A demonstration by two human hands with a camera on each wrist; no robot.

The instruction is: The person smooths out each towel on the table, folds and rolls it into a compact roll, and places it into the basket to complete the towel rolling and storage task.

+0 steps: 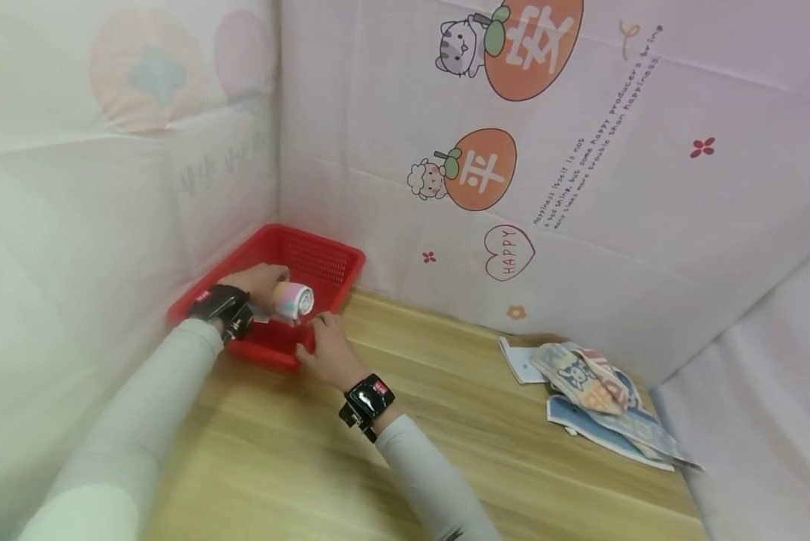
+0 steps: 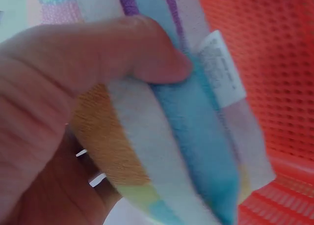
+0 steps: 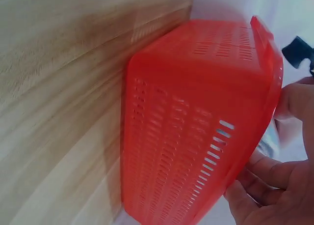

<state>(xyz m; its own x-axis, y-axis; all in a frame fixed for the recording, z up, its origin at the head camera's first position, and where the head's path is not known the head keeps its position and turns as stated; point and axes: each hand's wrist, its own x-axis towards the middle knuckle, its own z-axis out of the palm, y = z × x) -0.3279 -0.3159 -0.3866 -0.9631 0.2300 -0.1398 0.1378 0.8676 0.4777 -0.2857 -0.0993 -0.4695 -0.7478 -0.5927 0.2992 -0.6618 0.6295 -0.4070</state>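
The left hand (image 1: 259, 285) grips the rolled towel (image 1: 288, 300) over the red plastic basket (image 1: 317, 259); its coiled end faces the right hand (image 1: 330, 349), which holds the basket's right-side rim.

Head view high, looking down; wrist views close; all share red basket (image 1: 318, 259), right from outside

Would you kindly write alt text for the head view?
A person's left hand holds a rolled cloth over a red basket while the right hand grips its edge. Patterned cloths lie piled farther right on the wooden table.
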